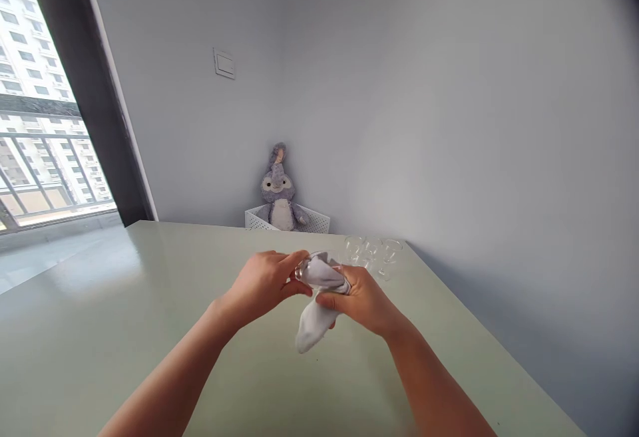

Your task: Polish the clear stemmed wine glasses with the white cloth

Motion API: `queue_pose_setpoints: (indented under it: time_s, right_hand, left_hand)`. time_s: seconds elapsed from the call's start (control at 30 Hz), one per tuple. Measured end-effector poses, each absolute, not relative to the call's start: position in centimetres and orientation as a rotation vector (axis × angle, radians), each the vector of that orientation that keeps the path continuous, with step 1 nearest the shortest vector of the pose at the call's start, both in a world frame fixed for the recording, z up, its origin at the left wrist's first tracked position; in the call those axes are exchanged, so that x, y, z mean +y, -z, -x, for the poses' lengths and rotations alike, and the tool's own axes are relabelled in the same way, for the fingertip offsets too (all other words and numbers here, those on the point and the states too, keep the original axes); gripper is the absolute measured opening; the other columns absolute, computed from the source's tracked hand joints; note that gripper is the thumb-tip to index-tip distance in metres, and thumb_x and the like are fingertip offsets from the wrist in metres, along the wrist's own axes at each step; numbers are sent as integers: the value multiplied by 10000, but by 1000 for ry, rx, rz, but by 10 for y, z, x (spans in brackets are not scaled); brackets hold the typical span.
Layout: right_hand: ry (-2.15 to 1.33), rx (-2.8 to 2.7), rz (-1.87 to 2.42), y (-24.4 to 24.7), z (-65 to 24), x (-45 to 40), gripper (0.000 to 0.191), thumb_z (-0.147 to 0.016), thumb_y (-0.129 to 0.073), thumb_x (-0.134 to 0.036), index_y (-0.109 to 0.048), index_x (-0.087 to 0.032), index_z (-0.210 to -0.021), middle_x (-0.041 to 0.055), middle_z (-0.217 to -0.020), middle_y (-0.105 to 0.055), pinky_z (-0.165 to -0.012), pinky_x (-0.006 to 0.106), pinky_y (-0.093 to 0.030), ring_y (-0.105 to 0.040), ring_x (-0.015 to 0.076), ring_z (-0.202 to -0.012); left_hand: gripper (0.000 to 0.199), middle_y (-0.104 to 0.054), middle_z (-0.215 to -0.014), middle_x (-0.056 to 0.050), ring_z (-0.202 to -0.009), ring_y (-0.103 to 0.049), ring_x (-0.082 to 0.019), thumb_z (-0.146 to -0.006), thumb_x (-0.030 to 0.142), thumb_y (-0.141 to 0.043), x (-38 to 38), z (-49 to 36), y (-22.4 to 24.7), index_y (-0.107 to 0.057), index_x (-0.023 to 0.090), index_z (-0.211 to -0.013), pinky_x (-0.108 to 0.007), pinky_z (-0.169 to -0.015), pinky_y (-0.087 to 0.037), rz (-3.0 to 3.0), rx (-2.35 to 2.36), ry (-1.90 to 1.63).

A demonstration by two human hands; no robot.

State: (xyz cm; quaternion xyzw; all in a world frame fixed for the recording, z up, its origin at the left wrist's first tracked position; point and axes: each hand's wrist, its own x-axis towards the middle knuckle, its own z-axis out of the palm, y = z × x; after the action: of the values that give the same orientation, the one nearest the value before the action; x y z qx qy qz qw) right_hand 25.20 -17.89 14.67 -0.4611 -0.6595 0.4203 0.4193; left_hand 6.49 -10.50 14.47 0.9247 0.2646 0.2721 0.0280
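Observation:
A white cloth (314,322) is bunched in my right hand (367,300), which is closed on it, with one end hanging down over the table. The cloth wraps around a clear drinking glass (299,271), mostly hidden in its folds. My left hand (265,282) pinches the glass at its left end, thumb below and fingers above. Both hands are raised over the table, close together. Just behind my right hand stand several clear stemmed glasses (390,251) in a group.
The pale green tabletop (249,384) has its right edge running along a grey wall. Past the far edge, a plush rabbit (279,187) sits in a white perforated basket (317,222). A light switch (224,64) is on the wall, and a window is at left.

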Motion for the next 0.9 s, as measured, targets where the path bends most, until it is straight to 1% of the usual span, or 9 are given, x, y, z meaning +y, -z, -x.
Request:
queue_pose_setpoints:
  time_s: [0.13,0.2,0.27,0.37,0.43,0.53,0.73,0.8,0.9]
  right_hand:
    - [-968,-1919,1153,-153,-255,-186,71,-701,-625,-246,-621,-175,-711,-37,-606,-476,-523,219,-326,-411,100,-576]
    - [-971,-1915,1170,-150,-255,-183,98,-713,-614,-265,-619,-172,-686,-38,-580,-440,-515,222,-303,-384,97,-565]
    - [-957,-1782,1210,-144,-253,-177,130,-716,-616,-299,-626,-171,-693,-35,-583,-440,-523,227,-303,-391,102,-573]
    - [-1042,-1435,1134,-133,-247,-165,196,-685,-657,-358,-618,-169,-721,-38,-583,-446,-538,232,-318,-399,101,-570]
    - [-1193,-1219,1003,-128,-243,-160,246,-667,-673,-397,-592,-174,-731,-47,-568,-428,-519,233,-321,-382,91,-533]
    - [-1349,-1112,913,-125,-238,-160,275,-673,-664,-424,-571,-186,-774,-49,-580,-429,-494,229,-318,-373,85,-510]
    - [-1288,-1453,1048,-131,-240,-169,236,-631,-717,-311,-599,-166,-774,-47,-598,-433,-516,218,-285,-378,86,-560]
    - [-1284,-1401,1041,-130,-241,-167,223,-642,-707,-328,-598,-160,-742,-48,-583,-433,-515,222,-291,-380,85,-548]
    - [-1333,-1198,970,-127,-243,-161,253,-636,-712,-345,-597,-165,-772,-43,-590,-461,-518,230,-327,-406,91,-539]
  left_hand:
    - [312,-551,-604,26,-507,-490,-87,-827,472,-439,-101,-53,-155,-537,177,-803,-191,-472,-338,-2509,557,-311]
    - [321,-567,-622,16,-518,-511,-89,-846,457,-407,-100,-52,-157,-544,170,-802,-192,-485,-352,-2486,520,-251]
    - [303,-590,-663,8,-568,-529,-105,-864,433,-382,-101,-55,-156,-557,190,-904,-215,-554,-376,-2624,616,-427]
    - [329,-610,-728,-14,-693,-543,-155,-848,436,-428,-106,-62,-153,-513,219,-1080,-306,-722,-380,-2920,860,-914]
    - [361,-605,-713,-27,-720,-534,-177,-820,444,-480,-109,-65,-152,-509,207,-1090,-353,-772,-357,-3082,947,-1105]
    - [353,-565,-616,-13,-643,-505,-163,-808,473,-483,-111,-62,-153,-541,187,-1008,-336,-717,-359,-3218,956,-1071]
    - [354,-526,-527,12,-534,-485,-131,-853,483,-386,-107,-49,-156,-585,200,-928,-258,-568,-348,-3051,925,-748]
    - [342,-551,-566,4,-574,-513,-138,-861,464,-380,-107,-50,-156,-591,212,-957,-270,-602,-369,-3013,943,-790]
    - [334,-603,-737,-28,-734,-547,-177,-804,460,-497,-111,-56,-155,-570,212,-1016,-371,-790,-373,-3075,968,-1002]
